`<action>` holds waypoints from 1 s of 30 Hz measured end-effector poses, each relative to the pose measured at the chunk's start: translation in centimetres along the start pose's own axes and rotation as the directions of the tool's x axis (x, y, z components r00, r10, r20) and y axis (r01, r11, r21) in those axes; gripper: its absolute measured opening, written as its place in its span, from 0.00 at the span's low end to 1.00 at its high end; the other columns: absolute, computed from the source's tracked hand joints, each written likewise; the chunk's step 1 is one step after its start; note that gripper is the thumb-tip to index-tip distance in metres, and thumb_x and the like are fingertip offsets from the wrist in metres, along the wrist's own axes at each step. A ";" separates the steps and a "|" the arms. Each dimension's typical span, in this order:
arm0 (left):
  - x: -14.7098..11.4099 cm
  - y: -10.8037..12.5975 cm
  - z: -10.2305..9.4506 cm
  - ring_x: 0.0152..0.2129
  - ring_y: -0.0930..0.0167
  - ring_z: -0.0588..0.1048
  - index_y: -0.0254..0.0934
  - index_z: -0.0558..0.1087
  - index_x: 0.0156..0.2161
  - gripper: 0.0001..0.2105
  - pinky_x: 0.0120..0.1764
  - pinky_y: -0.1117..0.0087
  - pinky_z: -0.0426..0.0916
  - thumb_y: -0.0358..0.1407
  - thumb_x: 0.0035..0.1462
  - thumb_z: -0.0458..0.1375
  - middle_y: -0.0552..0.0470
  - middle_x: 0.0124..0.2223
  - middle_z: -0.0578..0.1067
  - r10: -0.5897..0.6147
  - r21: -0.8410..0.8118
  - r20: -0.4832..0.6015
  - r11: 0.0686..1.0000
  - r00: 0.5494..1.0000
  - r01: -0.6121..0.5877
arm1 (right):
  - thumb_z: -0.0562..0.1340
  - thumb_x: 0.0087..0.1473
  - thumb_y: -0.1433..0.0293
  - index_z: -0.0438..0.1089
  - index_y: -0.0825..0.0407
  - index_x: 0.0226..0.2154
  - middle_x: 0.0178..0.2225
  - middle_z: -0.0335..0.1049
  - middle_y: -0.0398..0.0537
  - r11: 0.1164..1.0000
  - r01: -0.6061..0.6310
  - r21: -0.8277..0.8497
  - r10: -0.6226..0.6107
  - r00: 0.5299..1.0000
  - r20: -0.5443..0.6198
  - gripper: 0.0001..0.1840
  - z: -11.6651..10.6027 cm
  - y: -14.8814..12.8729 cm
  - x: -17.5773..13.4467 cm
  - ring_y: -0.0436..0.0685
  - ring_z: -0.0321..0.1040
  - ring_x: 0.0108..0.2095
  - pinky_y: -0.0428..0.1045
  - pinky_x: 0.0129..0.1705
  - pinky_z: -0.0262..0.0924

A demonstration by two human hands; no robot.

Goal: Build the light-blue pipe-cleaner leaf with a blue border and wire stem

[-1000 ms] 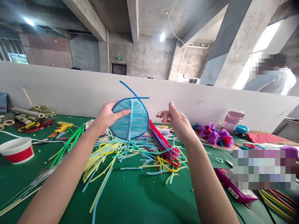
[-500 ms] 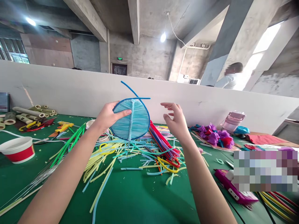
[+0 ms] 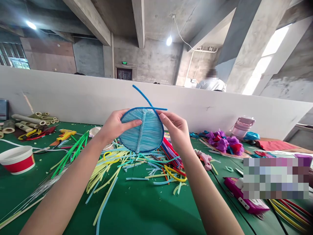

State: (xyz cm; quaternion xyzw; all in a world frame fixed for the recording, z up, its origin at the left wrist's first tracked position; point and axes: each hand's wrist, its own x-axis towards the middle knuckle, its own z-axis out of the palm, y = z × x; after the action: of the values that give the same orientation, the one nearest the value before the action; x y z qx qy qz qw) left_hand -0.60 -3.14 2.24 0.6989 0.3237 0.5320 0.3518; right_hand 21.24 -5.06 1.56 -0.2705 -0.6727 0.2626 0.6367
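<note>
A light-blue leaf (image 3: 153,133), apparently made of pipe cleaners, is held upright above the table. It has a raised midrib, and a dark blue pipe cleaner (image 3: 142,93) runs round its edge, its two loose ends crossing at the top. My left hand (image 3: 113,128) grips the leaf's left side, thumb flat across the front and fingers behind. At the upper right edge, my right hand (image 3: 178,132) pinches the rim between thumb and fingers; its fingertips are partly hidden. A thin wire hangs below the leaf.
Yellow and blue pipe-cleaner pieces (image 3: 105,173) litter the green table (image 3: 146,209), with a red-purple bundle (image 3: 170,147) behind. A paper cup (image 3: 18,160), yellow glue gun (image 3: 65,134) and bamboo pieces (image 3: 30,120) lie left; a pink glue gun (image 3: 206,160) and purple flowers (image 3: 223,143) right. A white partition (image 3: 207,107) stands behind.
My right hand has moved left and closed on the leaf's right edge. The leaf has shifted slightly right and down in view. A person beyond the partition has moved left.
</note>
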 end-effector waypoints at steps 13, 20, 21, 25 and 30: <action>-0.4 0.5 0.6 0.39 0.55 0.82 0.39 0.79 0.46 0.25 0.39 0.60 0.80 0.46 0.43 0.74 0.47 0.43 0.83 -0.028 -0.095 0.039 0.995 0.999 0.032 | 0.64 0.59 0.59 0.79 0.43 0.41 0.43 0.77 0.45 0.976 0.117 -0.181 -0.118 0.993 0.009 0.11 -0.4 -1.0 -0.4 0.58 0.71 0.46 0.56 0.49 0.67; -0.4 0.5 0.7 0.39 0.57 0.82 0.39 0.79 0.45 0.24 0.40 0.60 0.80 0.47 0.43 0.73 0.47 0.43 0.83 -0.012 -0.110 0.052 0.994 0.999 0.018 | 0.61 0.61 0.64 0.79 0.41 0.41 0.44 0.75 0.45 0.868 0.260 -0.423 -0.268 0.963 0.041 0.11 -0.3 -2.1 -0.6 0.57 0.69 0.45 0.56 0.48 0.65; -0.5 0.5 0.7 0.39 0.57 0.82 0.39 0.79 0.45 0.25 0.40 0.59 0.80 0.47 0.42 0.73 0.47 0.43 0.83 -0.012 -0.106 0.049 0.994 0.999 0.017 | 0.61 0.61 0.64 0.79 0.41 0.41 0.45 0.74 0.45 0.864 0.258 -0.432 -0.266 0.963 0.044 0.11 -0.3 -2.1 -0.6 0.57 0.69 0.45 0.56 0.48 0.65; -0.6 0.6 0.7 0.38 0.58 0.81 0.39 0.79 0.44 0.24 0.39 0.61 0.79 0.49 0.43 0.73 0.48 0.42 0.83 -0.003 -0.092 0.046 0.996 0.999 0.007 | 0.61 0.60 0.63 0.79 0.43 0.42 0.43 0.76 0.45 0.916 0.203 -0.347 -0.201 0.979 0.045 0.11 -0.3 -2.2 -0.6 0.57 0.70 0.45 0.55 0.48 0.66; -0.9 1.4 1.0 0.34 0.64 0.80 0.39 0.77 0.39 0.19 0.34 0.68 0.75 0.51 0.49 0.69 0.52 0.35 0.81 0.106 0.000 -0.021 0.994 0.994 -0.106 | 0.62 0.59 0.62 0.79 0.45 0.41 0.42 0.77 0.45 0.965 0.116 -0.236 -0.106 0.993 0.057 0.11 -0.4 -2.3 -0.6 0.58 0.71 0.45 0.55 0.46 0.67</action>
State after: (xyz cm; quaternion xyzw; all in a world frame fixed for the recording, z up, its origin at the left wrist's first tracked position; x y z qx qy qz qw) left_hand 0.30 -4.81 2.72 0.7092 0.2897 0.5575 0.3199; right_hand 21.59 -7.08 2.74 -0.3011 -0.7273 0.1497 0.5983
